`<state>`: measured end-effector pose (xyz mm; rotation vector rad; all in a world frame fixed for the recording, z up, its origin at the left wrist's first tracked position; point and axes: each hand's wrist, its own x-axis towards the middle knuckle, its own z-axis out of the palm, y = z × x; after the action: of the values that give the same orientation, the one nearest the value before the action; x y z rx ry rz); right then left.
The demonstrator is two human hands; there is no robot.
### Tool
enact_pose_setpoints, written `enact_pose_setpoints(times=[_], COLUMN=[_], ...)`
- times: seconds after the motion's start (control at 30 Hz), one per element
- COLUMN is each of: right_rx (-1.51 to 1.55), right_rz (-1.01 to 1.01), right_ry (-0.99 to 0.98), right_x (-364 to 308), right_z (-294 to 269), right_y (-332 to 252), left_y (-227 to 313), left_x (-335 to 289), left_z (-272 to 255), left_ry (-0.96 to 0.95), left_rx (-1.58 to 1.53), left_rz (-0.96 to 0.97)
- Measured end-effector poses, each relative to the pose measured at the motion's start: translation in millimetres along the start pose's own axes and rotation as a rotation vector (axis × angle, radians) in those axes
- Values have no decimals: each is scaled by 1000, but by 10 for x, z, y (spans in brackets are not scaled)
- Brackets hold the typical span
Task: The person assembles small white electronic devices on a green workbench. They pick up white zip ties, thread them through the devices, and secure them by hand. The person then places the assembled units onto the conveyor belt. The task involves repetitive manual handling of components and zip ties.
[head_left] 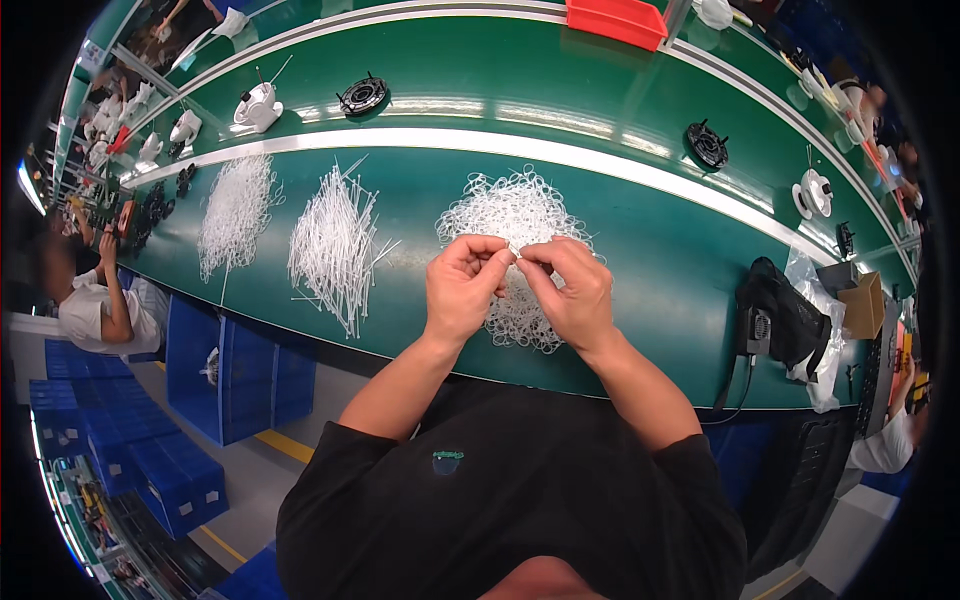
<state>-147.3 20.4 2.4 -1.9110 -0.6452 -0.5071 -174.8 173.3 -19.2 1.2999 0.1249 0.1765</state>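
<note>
Both my hands meet over a heap of looped white cable ties [515, 205] on the green workbench. My left hand [465, 285] is closed in a pinch, thumb against forefinger. My right hand [572, 290] pinches from the other side, its fingertips almost touching the left ones. Between them sits a small white cable tie [514, 252], mostly covered by the fingers. To the left lies a pile of straight white cable ties [335, 245]. Farther left is another pile of thin white ties [238, 212], some of them curled.
A conveyor [450, 80] behind the bench carries black round parts [362, 95] and white fan-like parts [258, 107]. A red tray [617, 20] stands beyond. At right lie a black bag [785, 315] and a cardboard box [862, 305]. Blue bins [200, 370] and a co-worker [105, 305] are at left.
</note>
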Motion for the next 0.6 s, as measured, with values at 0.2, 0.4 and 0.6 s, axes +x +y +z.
enact_pose_setpoints(times=[0.2, 0.4, 0.6], right_rx=[-1, 16, 121], right_rz=[48, 31, 156], right_ry=[-51, -44, -80], right_x=[20, 2, -6], right_z=[-29, -41, -31], right_y=[-3, 34, -3], left_y=[-13, 5, -57], left_x=[-13, -47, -46], left_z=[-14, 2, -43], left_ry=[-18, -47, -144], left_rx=[21, 138, 386], left_rz=[21, 38, 229])
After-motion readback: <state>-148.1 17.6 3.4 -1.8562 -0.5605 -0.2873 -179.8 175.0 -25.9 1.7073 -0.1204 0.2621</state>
